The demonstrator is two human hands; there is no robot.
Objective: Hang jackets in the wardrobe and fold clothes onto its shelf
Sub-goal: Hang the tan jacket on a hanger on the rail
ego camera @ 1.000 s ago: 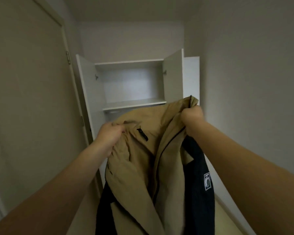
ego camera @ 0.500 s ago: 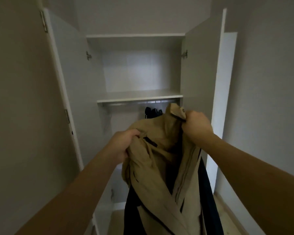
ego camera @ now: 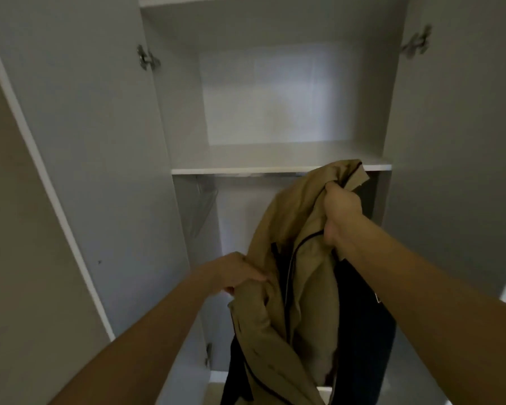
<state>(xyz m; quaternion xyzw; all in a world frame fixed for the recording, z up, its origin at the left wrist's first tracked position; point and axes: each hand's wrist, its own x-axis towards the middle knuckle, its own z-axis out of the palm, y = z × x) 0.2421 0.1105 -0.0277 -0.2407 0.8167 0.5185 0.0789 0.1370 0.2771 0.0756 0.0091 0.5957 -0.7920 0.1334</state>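
Observation:
A tan jacket [ego camera: 298, 229] with dark navy panels and a black zip hangs in front of me, inside the open white wardrobe [ego camera: 123, 141]. My right hand [ego camera: 341, 213] grips the jacket's collar high up, just under the wardrobe's shelf [ego camera: 246, 170]. My left hand [ego camera: 237, 273] pinches the tan cloth lower down on the left side. A metal hanging rail [ego camera: 246, 176] runs right under the shelf. The jacket's top edge covers the rail's right end, so any hanger there is hidden.
Both wardrobe doors stand open: the left door [ego camera: 79, 171] and the right door [ego camera: 450, 141]. The upper compartment above the shelf holds nothing that I can see. A beige wall [ego camera: 12, 229] is at the left. A strip of pale floor [ego camera: 214, 393] shows below.
I have moved much closer to the wardrobe, which now fills the view. My right hand has lifted the collar up to the shelf's edge, and my left hand has dropped lower on the jacket.

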